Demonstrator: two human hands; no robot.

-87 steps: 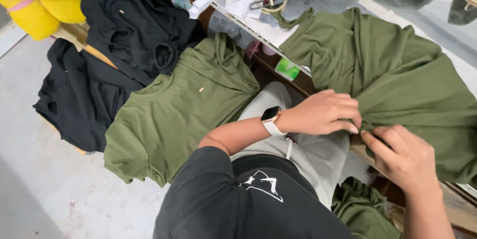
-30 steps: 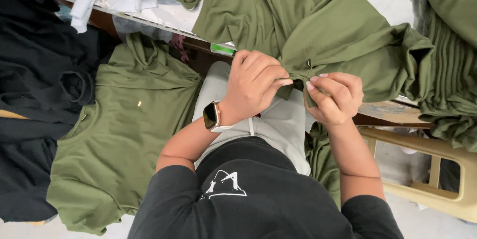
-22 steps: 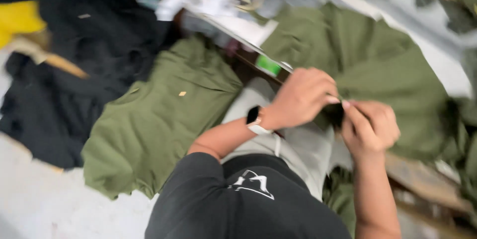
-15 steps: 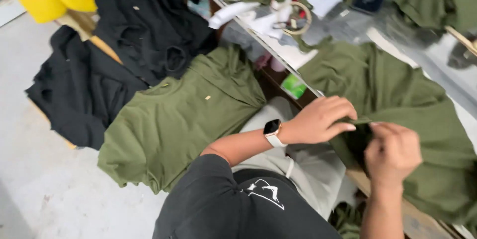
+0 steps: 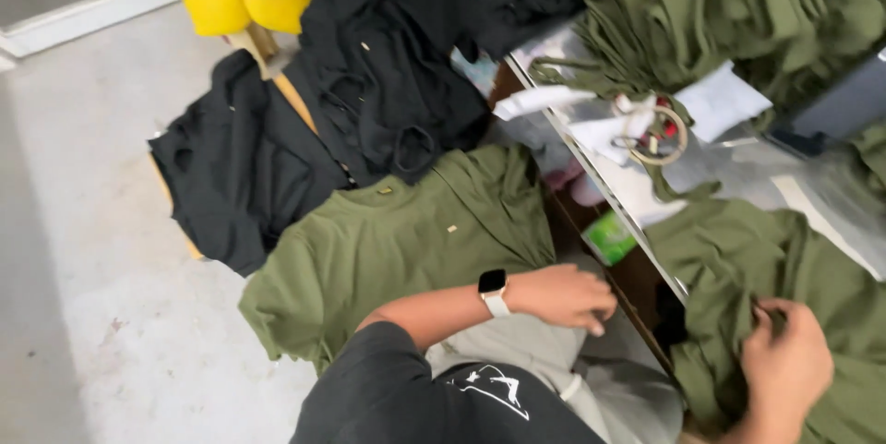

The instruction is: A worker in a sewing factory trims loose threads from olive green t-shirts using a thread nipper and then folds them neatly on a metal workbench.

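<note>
Olive garment: lies on the worktop, at its near edge.
Right hand: grip bunching the olive garment's cloth.
Left hand: empty, fingers loosely curled, above the lap, beside an olive shirt.

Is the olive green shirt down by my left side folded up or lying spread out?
Spread out: the olive green shirt lies flat, body and sleeve open, beside black garments.

Garment spread on table, under right hand. Left hand off the table edge, left of it — above lap. Shirt pile further left, on floor; second pile behind it. Scissors on table, behind garment.
</note>
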